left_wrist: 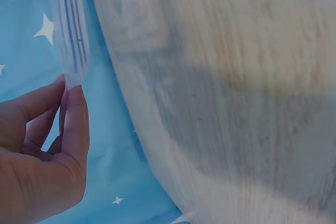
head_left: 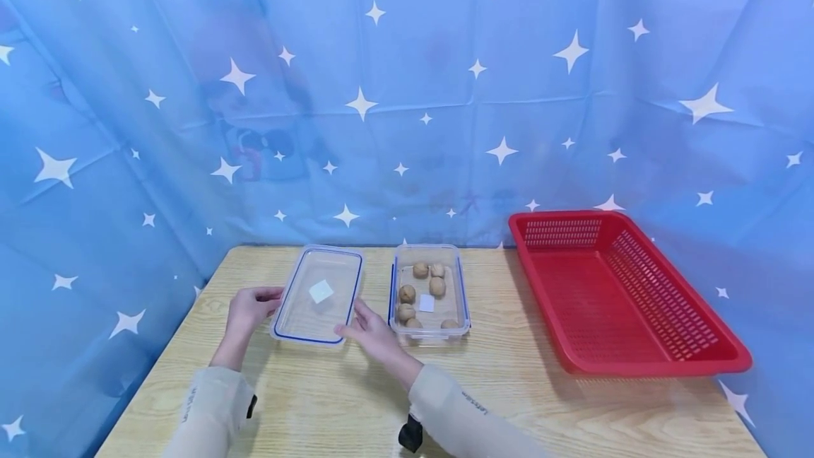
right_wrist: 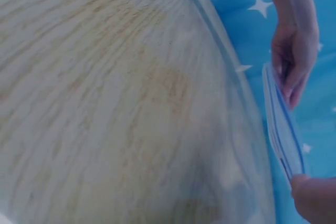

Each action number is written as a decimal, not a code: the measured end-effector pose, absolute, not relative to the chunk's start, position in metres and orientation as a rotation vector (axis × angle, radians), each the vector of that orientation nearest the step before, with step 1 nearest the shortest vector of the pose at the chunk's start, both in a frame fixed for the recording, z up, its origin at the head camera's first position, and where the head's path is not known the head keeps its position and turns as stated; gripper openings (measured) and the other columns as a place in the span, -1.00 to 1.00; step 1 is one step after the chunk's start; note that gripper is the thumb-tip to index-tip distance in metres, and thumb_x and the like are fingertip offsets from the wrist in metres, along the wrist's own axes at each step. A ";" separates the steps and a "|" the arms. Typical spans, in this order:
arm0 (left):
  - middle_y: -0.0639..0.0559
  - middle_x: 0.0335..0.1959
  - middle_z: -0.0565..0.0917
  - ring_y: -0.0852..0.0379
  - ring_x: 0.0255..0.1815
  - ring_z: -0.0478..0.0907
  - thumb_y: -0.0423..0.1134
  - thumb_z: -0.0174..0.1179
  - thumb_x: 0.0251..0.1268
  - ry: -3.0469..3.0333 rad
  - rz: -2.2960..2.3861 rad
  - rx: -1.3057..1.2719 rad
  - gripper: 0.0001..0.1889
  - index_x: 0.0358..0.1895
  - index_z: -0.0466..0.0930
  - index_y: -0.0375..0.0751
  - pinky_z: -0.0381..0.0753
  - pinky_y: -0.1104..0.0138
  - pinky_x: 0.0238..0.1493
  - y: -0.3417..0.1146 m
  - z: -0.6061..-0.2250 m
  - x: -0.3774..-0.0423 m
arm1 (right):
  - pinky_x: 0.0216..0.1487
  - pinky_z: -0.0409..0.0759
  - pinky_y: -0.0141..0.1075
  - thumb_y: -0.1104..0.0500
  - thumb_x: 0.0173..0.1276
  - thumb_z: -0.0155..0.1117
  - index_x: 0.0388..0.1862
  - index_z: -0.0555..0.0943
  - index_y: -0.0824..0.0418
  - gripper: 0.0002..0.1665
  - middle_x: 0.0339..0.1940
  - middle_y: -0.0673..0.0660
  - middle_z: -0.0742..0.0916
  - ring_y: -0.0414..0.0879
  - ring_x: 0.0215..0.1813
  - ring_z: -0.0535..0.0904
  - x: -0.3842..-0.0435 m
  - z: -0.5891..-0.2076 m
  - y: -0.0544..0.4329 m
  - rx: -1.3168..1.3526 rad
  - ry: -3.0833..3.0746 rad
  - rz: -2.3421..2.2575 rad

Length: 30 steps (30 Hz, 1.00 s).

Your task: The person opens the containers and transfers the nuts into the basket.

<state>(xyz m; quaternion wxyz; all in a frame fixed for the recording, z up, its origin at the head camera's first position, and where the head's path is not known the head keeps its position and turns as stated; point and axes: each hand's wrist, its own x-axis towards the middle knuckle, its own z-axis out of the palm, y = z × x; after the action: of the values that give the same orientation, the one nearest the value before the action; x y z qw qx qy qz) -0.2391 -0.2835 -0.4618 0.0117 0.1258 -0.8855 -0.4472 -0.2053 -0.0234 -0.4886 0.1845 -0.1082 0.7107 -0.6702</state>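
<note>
Both hands hold a clear plastic lid [head_left: 299, 313] with a blue seal line and a pale square label, raised over the left part of the table. My left hand [head_left: 252, 306] pinches its left edge; in the left wrist view the fingertips [left_wrist: 75, 98] meet at the lid's rim. On the opposite edge, my right hand [head_left: 375, 334] grips with the thumb on top. Just right of that hand stands a clear food container [head_left: 462, 281] without a cover, and several walnuts [head_left: 437, 287] and a small white square [head_left: 427, 303] show inside it.
A large red plastic basket [head_left: 598, 366] with slotted walls stands on the right side of the wooden table [head_left: 502, 387]. Behind the table hangs a blue curtain [head_left: 413, 140] with white stars.
</note>
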 end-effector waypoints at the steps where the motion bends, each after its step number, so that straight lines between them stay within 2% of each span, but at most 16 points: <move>1: -0.41 0.09 0.67 -0.20 0.06 0.69 -0.46 0.20 0.34 -2.764 -1.383 0.398 -0.68 0.13 0.61 -0.49 0.78 0.22 -0.04 -0.284 -0.463 -0.239 | 0.61 0.16 0.01 0.00 0.41 0.28 0.62 -0.02 0.31 0.01 0.65 0.26 0.14 0.25 0.61 0.13 -0.205 -0.490 -0.024 -0.309 2.005 -1.885; 7: -0.39 0.04 0.70 -0.09 -0.08 0.75 -0.47 0.21 0.32 -2.801 -1.294 0.411 -0.71 0.08 0.65 -0.47 0.79 0.24 -0.11 -0.285 -0.470 -0.240 | 0.62 0.15 0.01 -0.02 0.40 0.28 0.61 -0.03 0.34 0.04 0.64 0.29 0.14 0.25 0.61 0.13 -0.205 -0.495 -0.027 -0.333 2.011 -1.880; 13: -0.38 0.01 0.71 0.05 -0.21 0.75 -0.47 0.23 0.29 -2.813 -1.292 0.433 -0.71 0.06 0.66 -0.47 0.79 0.26 -0.17 -0.290 -0.477 -0.241 | 0.62 0.15 0.00 0.05 0.42 0.26 0.59 -0.02 0.40 -0.01 0.63 0.34 0.13 0.26 0.61 0.12 -0.206 -0.499 -0.030 -0.341 2.012 -1.886; 20: -0.38 -0.01 0.72 -0.02 -0.18 0.76 -0.51 0.21 0.29 -2.814 -1.325 0.463 -0.72 0.05 0.66 -0.48 0.79 0.22 -0.13 -0.290 -0.483 -0.240 | 0.62 0.14 0.00 0.11 0.41 0.27 0.57 0.00 0.46 -0.03 0.61 0.40 0.14 0.26 0.61 0.11 -0.207 -0.502 -0.032 -0.342 1.999 -1.899; 30: -0.37 -0.05 0.74 0.02 -0.20 0.74 -0.53 0.20 0.28 -2.840 -1.311 0.492 -0.72 0.04 0.65 -0.50 0.79 0.27 -0.19 -0.291 -0.491 -0.239 | 0.64 0.11 0.01 0.09 0.43 0.25 0.58 -0.02 0.44 -0.03 0.62 0.39 0.12 0.26 0.62 0.07 -0.206 -0.506 -0.033 -0.330 1.974 -1.866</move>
<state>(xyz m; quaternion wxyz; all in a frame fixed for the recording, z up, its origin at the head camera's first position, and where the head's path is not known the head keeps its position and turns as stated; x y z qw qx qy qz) -0.2385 -0.2911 -0.4908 -0.0125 0.1553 -0.8968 -0.4141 -0.2062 -0.0330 -0.5062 0.2014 -0.1180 0.7067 -0.6679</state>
